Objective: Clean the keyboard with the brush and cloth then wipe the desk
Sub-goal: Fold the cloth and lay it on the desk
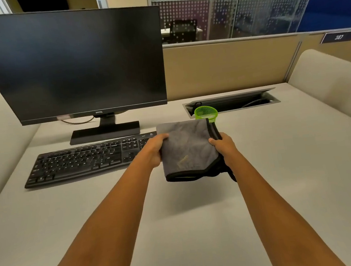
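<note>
A grey cloth (188, 147) with black trim is held up above the desk (282, 165), folded roughly square. My left hand (153, 151) grips its left edge and my right hand (223, 147) grips its right edge by the black border. The black keyboard (82, 162) lies on the desk to the left of the cloth, its right end just behind my left hand. No brush is visible.
A dark monitor (72, 63) on a stand sits behind the keyboard. A green mesh cup (206, 113) stands just behind the cloth, in front of an open cable tray (232, 103). Partition walls bound the desk at the back and both sides.
</note>
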`<state>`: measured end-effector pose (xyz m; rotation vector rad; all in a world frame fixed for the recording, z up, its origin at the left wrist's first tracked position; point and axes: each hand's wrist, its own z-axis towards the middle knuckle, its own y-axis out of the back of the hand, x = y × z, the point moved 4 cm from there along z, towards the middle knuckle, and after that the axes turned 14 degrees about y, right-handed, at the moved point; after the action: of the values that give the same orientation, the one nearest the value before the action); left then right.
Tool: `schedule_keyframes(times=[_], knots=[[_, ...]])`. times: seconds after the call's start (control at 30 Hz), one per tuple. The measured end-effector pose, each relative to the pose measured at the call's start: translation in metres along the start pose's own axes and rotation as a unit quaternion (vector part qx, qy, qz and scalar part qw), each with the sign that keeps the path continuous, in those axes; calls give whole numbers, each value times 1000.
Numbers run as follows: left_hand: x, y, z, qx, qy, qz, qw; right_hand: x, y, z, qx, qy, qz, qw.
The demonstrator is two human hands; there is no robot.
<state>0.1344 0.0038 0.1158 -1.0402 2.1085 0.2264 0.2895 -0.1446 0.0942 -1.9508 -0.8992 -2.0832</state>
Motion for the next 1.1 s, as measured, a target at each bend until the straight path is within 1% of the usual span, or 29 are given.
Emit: schedule_keyframes(times=[0.1, 0.23, 0.4, 0.53, 0.67, 0.73, 0.83, 1.0, 1.1], knots=[[5, -16, 6, 39, 8, 9, 999, -7, 13, 13, 1, 0, -4, 1000], [13, -50, 11, 46, -8, 53, 998, -21, 38, 26, 3, -7, -23, 1000], [22, -89, 22, 10, -31, 116, 993, -36, 74, 42, 3, -5, -38, 999], [31, -115, 33, -21, -56, 130, 990, -48, 95, 56, 8, 8, -50, 999], [38, -135, 49, -67, -86, 151, 983, -61, 110, 66, 13, 8, -62, 998], [42, -144, 56, -82, -88, 159, 980, -67, 115, 71, 17, 8, -70, 997], [48, -155, 66, -95, -82, 169, 978, -76, 121, 78, 25, 11, -91, 995], [54, -166, 78, -125, -95, 220, 963, -90, 125, 86, 37, 16, -129, 991], [58, -170, 85, -135, -111, 254, 951, -98, 126, 88, 39, 24, -180, 983]])
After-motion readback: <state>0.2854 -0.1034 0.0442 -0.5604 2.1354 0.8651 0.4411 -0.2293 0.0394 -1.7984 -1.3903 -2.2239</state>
